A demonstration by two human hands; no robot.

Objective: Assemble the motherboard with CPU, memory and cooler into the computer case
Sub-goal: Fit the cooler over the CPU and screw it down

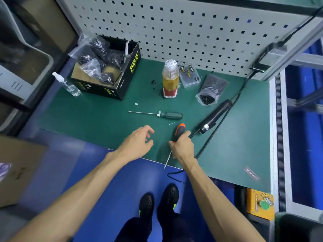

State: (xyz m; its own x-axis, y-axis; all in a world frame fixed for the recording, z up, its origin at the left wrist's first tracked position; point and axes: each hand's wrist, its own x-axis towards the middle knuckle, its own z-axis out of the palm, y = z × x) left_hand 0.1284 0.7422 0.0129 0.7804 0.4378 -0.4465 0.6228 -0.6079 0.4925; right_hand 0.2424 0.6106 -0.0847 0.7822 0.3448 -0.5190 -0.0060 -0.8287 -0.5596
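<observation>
Two grips: right hand (182, 145) clenches orange-black screwdriver (177, 132); left hand (139, 140) loosely spread beside it

Orange-black screwdriver (176, 135) above green mat's near edge; shaft angled down toward viewer

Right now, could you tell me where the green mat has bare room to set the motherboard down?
Bare mat lies left of the green-handled screwdriver, below the black box. Another patch lies right of the electric screwdriver. The back, around the bottle and screw bags, is crowded.
</observation>
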